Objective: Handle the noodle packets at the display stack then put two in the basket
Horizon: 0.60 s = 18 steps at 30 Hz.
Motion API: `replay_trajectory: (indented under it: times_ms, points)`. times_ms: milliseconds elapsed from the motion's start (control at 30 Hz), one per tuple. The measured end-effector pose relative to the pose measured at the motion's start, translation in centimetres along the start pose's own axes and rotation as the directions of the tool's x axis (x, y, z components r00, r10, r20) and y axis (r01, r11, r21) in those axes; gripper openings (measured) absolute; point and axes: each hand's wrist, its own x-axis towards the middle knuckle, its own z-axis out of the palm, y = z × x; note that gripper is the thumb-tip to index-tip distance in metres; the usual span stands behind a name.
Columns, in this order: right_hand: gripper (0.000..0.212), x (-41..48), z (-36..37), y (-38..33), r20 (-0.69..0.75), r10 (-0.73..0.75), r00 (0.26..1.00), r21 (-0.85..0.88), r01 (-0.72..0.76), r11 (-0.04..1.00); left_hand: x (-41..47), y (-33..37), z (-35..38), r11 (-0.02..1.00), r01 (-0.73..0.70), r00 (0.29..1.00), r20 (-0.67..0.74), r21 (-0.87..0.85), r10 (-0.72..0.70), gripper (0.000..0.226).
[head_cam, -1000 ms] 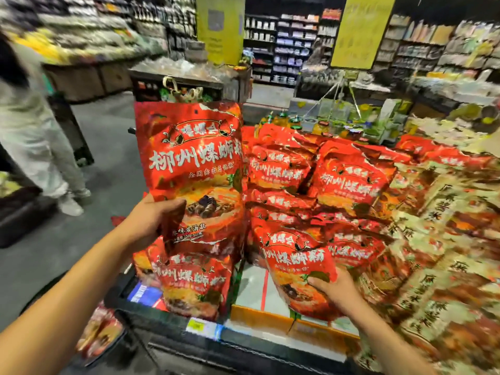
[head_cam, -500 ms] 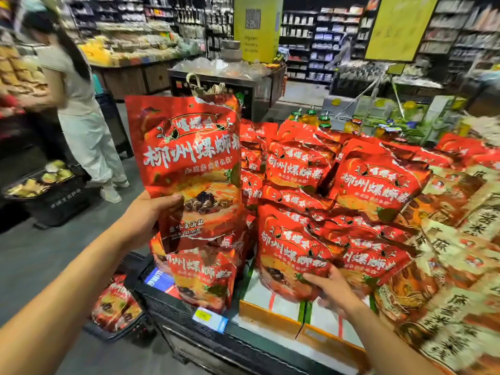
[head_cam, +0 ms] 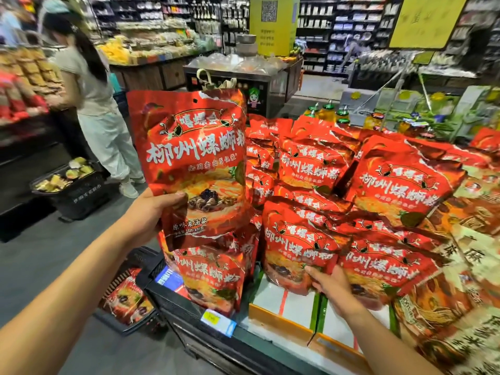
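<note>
My left hand (head_cam: 150,215) grips a large red noodle pouch (head_cam: 194,158) by its lower left edge and holds it upright above the display's left end. My right hand (head_cam: 328,284) holds the bottom of a second red pouch (head_cam: 295,244), which leans in the pile on the display table (head_cam: 205,342). Several more red pouches (head_cam: 400,182) are stacked behind and to the right.
A black basket (head_cam: 127,293) with red pouches sits on the floor by the display's left corner. A person in white trousers (head_cam: 105,136) stands at the left beside another black basket (head_cam: 73,190). Tan packets (head_cam: 476,266) fill the right. Cardboard boxes (head_cam: 286,307) lie under the pouches.
The view has swung left and up, showing more of the aisle and the person. My right hand has pushed its pouch up against the pile. The left hand keeps its pouch raised.
</note>
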Motion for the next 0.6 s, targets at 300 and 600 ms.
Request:
replay_trajectory:
  times_ms: [300,600]
  points:
    - [0.053,-0.5,0.0,1.7,-0.059,0.018,0.998,-0.088,-0.023,0.996,0.0,-0.2,0.2,0.998,0.032,0.999,0.027,0.055,-0.034,0.018]
    - [0.134,-3.9,-3.0,-0.2,-0.040,-0.105,0.994,-0.178,0.096,0.979,-0.1,-0.4,3.6,0.999,0.029,0.988,0.153,0.021,-0.032,0.026]
